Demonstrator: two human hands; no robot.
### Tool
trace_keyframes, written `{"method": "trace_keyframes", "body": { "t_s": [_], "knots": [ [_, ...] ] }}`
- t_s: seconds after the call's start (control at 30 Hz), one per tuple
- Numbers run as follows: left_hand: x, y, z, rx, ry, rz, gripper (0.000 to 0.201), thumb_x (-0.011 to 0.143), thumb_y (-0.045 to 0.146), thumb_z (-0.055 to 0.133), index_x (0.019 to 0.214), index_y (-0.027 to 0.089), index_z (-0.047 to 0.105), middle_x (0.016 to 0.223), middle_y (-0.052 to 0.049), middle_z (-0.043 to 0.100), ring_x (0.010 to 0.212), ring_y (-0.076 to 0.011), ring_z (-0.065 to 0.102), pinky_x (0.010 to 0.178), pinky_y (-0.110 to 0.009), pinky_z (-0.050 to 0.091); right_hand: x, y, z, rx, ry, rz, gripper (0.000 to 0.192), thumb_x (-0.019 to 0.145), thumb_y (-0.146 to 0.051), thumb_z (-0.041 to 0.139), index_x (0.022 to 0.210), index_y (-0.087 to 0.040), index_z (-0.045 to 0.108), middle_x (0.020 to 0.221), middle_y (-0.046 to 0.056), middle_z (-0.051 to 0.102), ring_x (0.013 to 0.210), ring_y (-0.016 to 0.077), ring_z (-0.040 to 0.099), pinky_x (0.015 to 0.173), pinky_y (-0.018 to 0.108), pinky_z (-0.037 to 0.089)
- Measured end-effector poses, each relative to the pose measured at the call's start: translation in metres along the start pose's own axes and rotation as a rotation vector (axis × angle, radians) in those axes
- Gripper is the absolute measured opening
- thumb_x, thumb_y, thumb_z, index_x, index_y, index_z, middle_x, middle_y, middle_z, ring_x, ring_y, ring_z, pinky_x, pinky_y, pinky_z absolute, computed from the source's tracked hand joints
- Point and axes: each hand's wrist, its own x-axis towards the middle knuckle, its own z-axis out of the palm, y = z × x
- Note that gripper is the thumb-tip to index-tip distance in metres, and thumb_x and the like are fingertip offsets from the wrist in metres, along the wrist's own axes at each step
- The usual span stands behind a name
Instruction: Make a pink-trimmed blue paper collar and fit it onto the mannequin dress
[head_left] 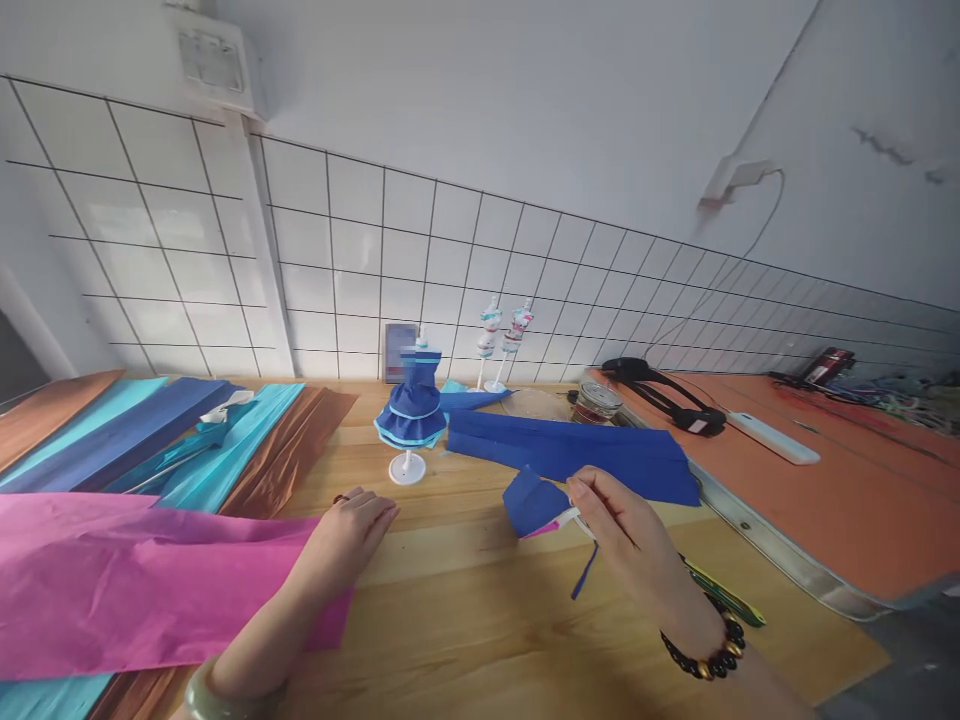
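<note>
Blue angular scrap (531, 500), tiered dress (415, 398)

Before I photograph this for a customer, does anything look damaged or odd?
Yes: dark, ragged marks on the wall, upper right, look like chipped paint. A blue strip by the right hand seems to trail loose.
</note>
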Motion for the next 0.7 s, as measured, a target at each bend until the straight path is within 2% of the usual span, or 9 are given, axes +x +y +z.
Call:
{"method": "trace_keyframes", "body": {
  "t_s": [0.2,0.4,0.7],
  "knots": [
    [0.001,0.002,-0.002,-0.013,-0.011,-0.017,0.032,0.089,0.032,0.034,0.08,0.021,0.063,0.073,-0.002,0.066,0.076,-0.0187,0.058,0.068,-0.028,0.041,-0.002,-0.004,-0.019,0.044,0.09,0.0,0.028,0.089,-0.041,0.035,0.07,-0.022,0.043,0.063,-0.002,0.037,0.057,0.0133,0.035,0.05,0.025,0.032],
    [0.001,0.002,-0.002,-0.021,-0.023,-0.027,0.031,0.088,0.034,0.036,0.081,0.023,0.064,0.076,-0.001,0.067,0.078,-0.0189,0.059,0.07,-0.028,0.042,-0.007,-0.008,-0.038,0.084,0.153,0.007,0.026,0.089,-0.039,0.036,0.07,-0.023,0.042,0.063,-0.003,0.032,0.056,0.0127,0.032,0.049,0.025,0.03],
    [0.002,-0.002,0.0,-0.007,-0.047,-0.035,0.033,0.088,0.039,0.036,0.081,0.023,0.064,0.074,-0.001,0.066,0.078,-0.0191,0.06,0.07,-0.028,0.044,-0.012,-0.011,-0.06,0.03,0.179,-0.032,0.027,0.09,-0.035,0.036,0.067,-0.023,0.039,0.063,-0.003,0.034,0.055,0.0121,0.033,0.049,0.025,0.031]
  ]
}}
